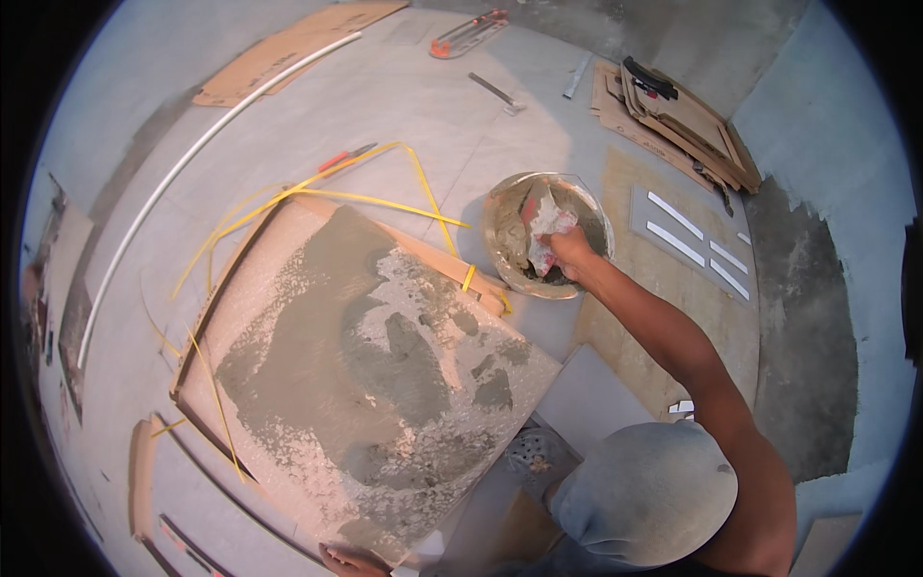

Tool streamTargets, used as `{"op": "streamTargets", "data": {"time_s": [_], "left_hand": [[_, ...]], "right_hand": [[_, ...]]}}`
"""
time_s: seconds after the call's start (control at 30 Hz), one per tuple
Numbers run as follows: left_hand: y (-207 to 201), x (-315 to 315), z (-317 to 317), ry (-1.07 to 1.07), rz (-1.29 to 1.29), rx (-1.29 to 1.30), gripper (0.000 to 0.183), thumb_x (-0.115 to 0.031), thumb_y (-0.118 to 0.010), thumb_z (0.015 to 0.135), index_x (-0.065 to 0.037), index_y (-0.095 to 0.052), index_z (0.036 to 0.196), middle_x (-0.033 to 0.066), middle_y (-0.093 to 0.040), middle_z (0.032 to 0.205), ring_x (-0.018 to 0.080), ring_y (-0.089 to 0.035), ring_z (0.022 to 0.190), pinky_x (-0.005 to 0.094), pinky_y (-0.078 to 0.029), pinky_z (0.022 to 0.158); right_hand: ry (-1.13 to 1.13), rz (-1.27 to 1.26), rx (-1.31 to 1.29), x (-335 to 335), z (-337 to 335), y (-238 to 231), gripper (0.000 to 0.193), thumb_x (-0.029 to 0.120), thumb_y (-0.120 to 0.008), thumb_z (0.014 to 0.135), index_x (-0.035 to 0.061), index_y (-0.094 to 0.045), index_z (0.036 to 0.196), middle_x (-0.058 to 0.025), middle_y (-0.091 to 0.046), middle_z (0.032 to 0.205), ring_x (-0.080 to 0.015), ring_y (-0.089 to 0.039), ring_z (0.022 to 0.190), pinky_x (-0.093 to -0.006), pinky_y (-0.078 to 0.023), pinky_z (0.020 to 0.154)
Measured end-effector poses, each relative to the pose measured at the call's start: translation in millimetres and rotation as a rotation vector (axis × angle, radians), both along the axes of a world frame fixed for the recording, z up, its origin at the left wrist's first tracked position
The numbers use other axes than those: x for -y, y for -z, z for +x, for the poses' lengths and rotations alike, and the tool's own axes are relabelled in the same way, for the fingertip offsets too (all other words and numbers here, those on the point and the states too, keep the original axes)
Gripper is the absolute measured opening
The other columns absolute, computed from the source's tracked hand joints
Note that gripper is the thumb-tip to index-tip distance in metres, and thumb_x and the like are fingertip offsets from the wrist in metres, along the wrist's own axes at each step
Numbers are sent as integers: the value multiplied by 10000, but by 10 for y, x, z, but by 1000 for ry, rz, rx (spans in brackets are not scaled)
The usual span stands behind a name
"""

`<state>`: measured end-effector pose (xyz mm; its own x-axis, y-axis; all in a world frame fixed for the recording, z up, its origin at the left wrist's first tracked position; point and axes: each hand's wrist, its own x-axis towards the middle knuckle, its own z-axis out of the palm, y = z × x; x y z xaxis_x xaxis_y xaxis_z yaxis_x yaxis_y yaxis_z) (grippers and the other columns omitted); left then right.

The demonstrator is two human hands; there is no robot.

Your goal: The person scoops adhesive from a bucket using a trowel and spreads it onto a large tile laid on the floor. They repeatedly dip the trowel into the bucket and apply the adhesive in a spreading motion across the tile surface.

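One pale floor, carrying the whole layout. One square slab, resting on cardboard, presumably to guard its edges; bears patchy grey mortar on its upturned face. Capped co-worker beside the slab's lower right edge, apparently to keep slab and bucket within reach. Mortar-filled bucket stands just off the slab's upper right edge; inside, co-worker's right hand wrapped around a pale, red-marked object, kind unclear. Another hand at the slab's bottom corner, perhaps steadying it; owner and grip impossible to tell. Wearer's right hand out of view. Red-handled tool beyond the slab's top corner, beside yellow strapping.
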<state>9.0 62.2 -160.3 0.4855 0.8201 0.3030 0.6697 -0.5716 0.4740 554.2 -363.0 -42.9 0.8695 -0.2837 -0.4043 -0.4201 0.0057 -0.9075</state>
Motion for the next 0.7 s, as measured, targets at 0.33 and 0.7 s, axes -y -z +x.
{"op": "streamTargets", "data": {"time_s": [0.33,0.7], "left_hand": [[-187,122,114,-47,-146,66,452,-287,-418,1014,73,-529,1264,278,-569,1210,392,-563,1066,439,-447,938],[-294,234,303,-118,-370,303,530,-326,-358,1043,129,-456,1295,281,-519,1245,340,-541,1108,391,-444,930]], "right_hand": [[-133,332,7,50,-57,-122,418,-66,-569,888,53,-493,1281,-100,-602,1196,-258,-625,1075,-432,-567,888],[-17,503,11,163,-25,6,393,-62,-514,911,48,-491,1288,-122,-600,1203,-278,-616,1097,-440,-553,927]]}}
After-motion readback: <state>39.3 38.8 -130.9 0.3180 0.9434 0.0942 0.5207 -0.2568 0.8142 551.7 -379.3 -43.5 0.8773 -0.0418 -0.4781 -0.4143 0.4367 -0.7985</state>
